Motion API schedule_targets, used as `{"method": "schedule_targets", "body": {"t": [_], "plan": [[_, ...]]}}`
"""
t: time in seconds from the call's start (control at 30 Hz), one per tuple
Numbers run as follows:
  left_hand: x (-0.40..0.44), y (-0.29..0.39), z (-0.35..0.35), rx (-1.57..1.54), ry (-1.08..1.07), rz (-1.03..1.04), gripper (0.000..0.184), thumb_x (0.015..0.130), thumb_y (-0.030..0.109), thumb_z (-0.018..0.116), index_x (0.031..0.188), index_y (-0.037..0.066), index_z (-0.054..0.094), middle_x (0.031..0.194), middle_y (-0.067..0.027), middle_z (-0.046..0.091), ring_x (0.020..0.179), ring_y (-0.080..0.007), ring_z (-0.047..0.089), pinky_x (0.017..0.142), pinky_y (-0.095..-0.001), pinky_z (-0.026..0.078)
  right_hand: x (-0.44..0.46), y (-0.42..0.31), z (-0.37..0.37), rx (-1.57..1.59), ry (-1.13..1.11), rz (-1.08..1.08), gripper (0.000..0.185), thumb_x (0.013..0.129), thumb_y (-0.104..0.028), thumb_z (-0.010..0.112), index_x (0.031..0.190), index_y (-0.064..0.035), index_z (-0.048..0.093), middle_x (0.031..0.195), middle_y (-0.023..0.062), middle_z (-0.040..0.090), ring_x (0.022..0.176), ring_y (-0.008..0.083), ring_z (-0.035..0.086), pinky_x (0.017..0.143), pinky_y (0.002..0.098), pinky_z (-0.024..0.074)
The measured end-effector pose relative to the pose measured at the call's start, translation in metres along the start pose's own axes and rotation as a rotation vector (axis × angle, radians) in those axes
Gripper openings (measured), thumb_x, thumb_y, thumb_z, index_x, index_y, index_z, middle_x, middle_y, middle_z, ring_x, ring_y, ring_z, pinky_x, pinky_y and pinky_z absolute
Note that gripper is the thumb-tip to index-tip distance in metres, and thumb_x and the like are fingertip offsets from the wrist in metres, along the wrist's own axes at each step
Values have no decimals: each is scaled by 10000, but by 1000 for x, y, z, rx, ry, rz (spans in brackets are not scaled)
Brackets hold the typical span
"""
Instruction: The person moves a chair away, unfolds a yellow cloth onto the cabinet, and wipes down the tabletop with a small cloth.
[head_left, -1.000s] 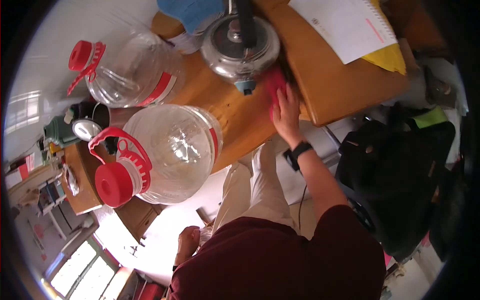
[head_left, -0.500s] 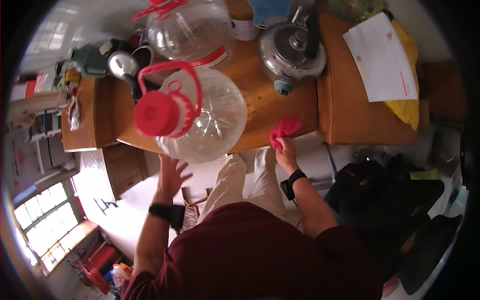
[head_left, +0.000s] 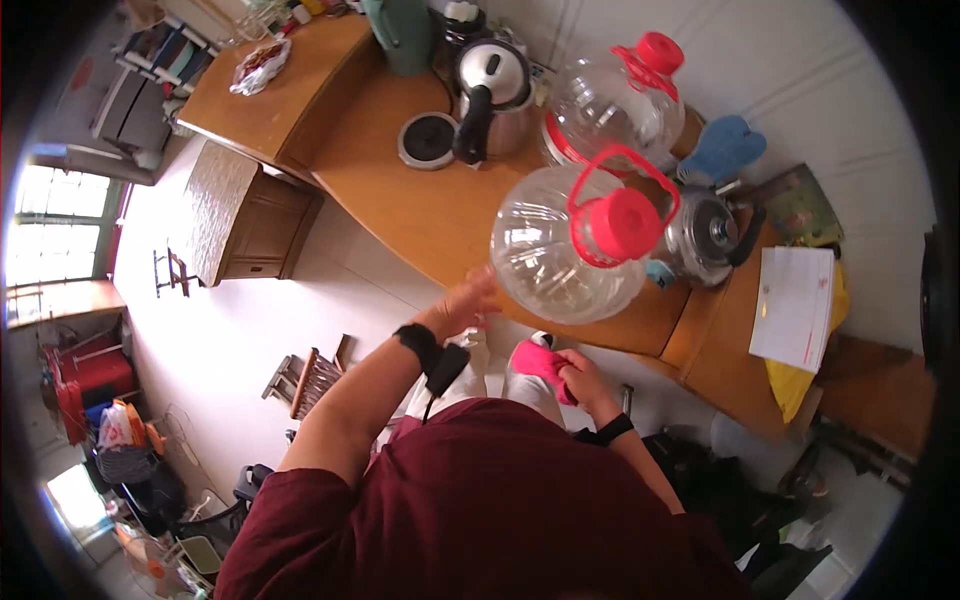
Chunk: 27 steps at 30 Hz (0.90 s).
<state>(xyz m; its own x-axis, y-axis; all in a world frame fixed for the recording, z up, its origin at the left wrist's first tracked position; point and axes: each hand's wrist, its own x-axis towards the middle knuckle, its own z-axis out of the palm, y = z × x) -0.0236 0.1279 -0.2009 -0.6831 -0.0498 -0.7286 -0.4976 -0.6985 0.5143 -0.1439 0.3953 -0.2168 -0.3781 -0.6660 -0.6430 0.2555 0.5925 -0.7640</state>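
A large clear plastic jug point(head_left: 540, 240) with a red cap and red carrying handle stands on the wooden counter point(head_left: 400, 205), near its front edge. My left hand point(head_left: 467, 303) is beside the jug's lower left side, fingers stretched out and holding nothing; whether the fingertips touch the plastic I cannot tell. Bunched in my right hand point(head_left: 588, 385) is a bright pink cloth point(head_left: 540, 362), held in front of my legs just off the counter edge. Behind the first jug is a second clear jug point(head_left: 595, 105) with a red cap.
Left of the jugs stand a steel electric kettle point(head_left: 510, 125), its round base point(head_left: 427, 140) and a green thermos jug point(head_left: 403, 35). A steel pot point(head_left: 695, 225) with a black handle and spiral-bound paper point(head_left: 790, 300) lie to the right. A woven stool point(head_left: 318, 385) stands on the floor.
My view has turned left, so the counter things appear farther right. My right hand has drawn the pink cloth back from the counter edge. My left hand remains near the jug, fingers less spread.
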Motion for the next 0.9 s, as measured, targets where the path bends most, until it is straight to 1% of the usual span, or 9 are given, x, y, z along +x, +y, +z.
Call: {"method": "schedule_targets", "body": {"t": [0.03,0.13,0.2,0.27,0.33,0.43,0.6,0.73,0.9], "plan": [[-8,-13,-3,86,69,-37,843,791,717,425,1426,197,237,1463,-88,252,1336,-298,238,980,-592,253,7,-13,12,133,-83,48,303,744,-33,446,1007,-11,595,877,21,591,764,108,543,688,256,449],[-28,-39,-19,466,-108,132,864,815,557,574,1406,28,231,1393,-156,360,1303,-272,312,1069,-360,256,18,-85,45,311,-291,105,367,762,4,407,1105,-5,538,978,56,587,860,115,559,778,249,457],[-59,-35,-17,645,-89,188,822,827,472,612,1397,10,243,1364,-156,400,1290,-257,334,1069,-372,258,31,-116,65,435,-453,107,359,774,4,402,1117,7,508,1025,91,594,906,154,588,842,289,477],[-72,-42,-21,314,-131,407,694,832,384,646,1365,65,336,1184,-116,541,1141,-217,479,977,-363,385,47,-130,77,506,-594,147,350,783,2,400,1120,20,497,1031,115,591,929,181,594,850,318,492],[-100,-32,-23,151,-76,275,584,834,274,656,1311,50,403,1040,-61,603,945,-169,565,847,-331,457,58,-146,90,496,-667,152,371,799,-11,380,1157,28,469,1074,154,570,953,210,595,858,334,500],[-127,-32,-40,375,209,282,420,836,271,633,1162,25,538,965,-67,628,928,-146,568,849,-304,450,68,-167,113,520,-723,124,331,861,-89,409,1166,29,461,1092,146,562,967,220,590,872,343,495],[-165,-13,-78,57,299,305,358,851,257,633,1119,33,557,973,-25,617,911,-109,558,808,-266,459,84,-202,155,772,-729,180,538,879,-443,539,1204,-19,468,1149,112,565,1029,227,578,887,363,490],[-190,12,-132,37,341,443,358,854,259,632,1121,32,556,963,-22,613,878,-108,562,782,-268,466,112,-233,206,663,-752,97,484,851,-345,615,1206,-41,493,1146,116,585,1053,252,576,900,405,483],[-249,51,-216,378,515,485,435,897,395,534,1088,5,554,922,-116,632,851,-191,595,768,-322,477,158,-285,307,408,-734,110,314,892,-123,536,1188,-23,509,1147,125,584,1060,261,572,915,418,476]]}}
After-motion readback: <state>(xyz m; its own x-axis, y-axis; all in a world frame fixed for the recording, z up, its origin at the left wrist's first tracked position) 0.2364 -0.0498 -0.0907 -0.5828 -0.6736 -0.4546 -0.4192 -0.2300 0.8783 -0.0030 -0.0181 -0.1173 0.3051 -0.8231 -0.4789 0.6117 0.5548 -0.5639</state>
